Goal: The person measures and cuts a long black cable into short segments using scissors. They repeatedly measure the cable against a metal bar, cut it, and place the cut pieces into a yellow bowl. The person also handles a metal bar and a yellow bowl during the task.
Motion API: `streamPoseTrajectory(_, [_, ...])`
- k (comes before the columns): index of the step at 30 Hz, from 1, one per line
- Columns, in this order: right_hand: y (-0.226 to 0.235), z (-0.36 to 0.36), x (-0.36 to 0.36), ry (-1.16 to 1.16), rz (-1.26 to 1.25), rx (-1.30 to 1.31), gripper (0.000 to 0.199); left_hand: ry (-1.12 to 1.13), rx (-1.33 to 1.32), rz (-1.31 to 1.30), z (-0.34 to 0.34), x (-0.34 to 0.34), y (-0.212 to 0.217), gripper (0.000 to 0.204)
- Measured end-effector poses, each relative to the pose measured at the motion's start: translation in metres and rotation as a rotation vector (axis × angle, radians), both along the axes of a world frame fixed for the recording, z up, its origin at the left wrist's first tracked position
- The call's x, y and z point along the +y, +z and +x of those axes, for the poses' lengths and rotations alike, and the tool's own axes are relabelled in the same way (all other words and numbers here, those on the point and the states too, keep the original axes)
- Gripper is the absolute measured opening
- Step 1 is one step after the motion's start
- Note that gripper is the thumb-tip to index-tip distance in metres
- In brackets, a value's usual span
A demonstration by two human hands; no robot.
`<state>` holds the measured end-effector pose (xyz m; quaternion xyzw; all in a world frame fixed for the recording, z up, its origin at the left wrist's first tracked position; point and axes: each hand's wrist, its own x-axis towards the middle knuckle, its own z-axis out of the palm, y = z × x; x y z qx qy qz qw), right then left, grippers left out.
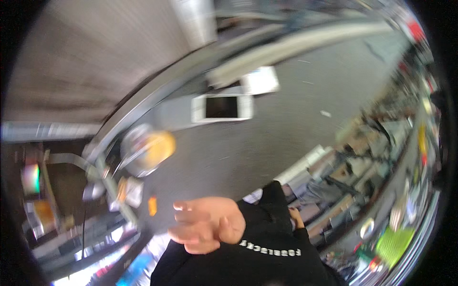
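Much of the view is smeared by motion. My left hand (207, 224) is raised in front of my black sweatshirt, with fingers loosely bent and apart; I see nothing held in it. My right hand (296, 218) shows only in small part beside my body, near a heap of scrap pieces (329, 178), with its fingers mostly hidden. Nearest to the left hand, a small orange piece (152, 206) lies on the dark grey work surface (276, 124). Beyond it stands a clear round container (138, 148) with something yellow-orange (161, 145) in or beside it.
A white-framed device with a dark screen (222, 107) lies farther up the surface, next to a white block-like item (261, 80). Behind them runs a long pale bar (305, 45). At the right edge are a green item (396, 245) and a pale ring (367, 229) among clutter.
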<state>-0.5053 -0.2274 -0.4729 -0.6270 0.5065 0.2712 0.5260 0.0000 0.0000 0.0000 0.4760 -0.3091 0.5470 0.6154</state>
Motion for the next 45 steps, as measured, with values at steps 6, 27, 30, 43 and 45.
streamPoseTrajectory(6, [-0.010, 0.088, -0.071, -0.003, -0.152, 0.211, 0.034, -0.856, 0.634, 1.338, -0.050, -0.225, -0.042, 0.022])
streamPoseTrajectory(27, [0.052, 0.243, -0.716, 0.064, -0.212, 0.037, 0.043, -1.214, 0.321, 1.957, 0.012, -0.882, -0.037, 0.037])
streamPoseTrajectory(30, [0.070, 0.246, -0.854, -0.360, -0.262, -0.125, 0.032, -1.301, 0.195, 1.975, 0.017, -0.996, -0.034, 0.037])
streamPoseTrajectory(43, [0.050, 0.266, -1.331, -0.779, 0.089, -0.055, 0.031, -1.412, 0.077, 1.918, 0.006, -1.499, -0.039, 0.041])
streamPoseTrajectory(45, [0.058, 0.275, -1.413, -0.810, 0.071, -0.154, 0.030, -1.352, 0.128, 1.905, 0.026, -1.570, -0.034, 0.040])
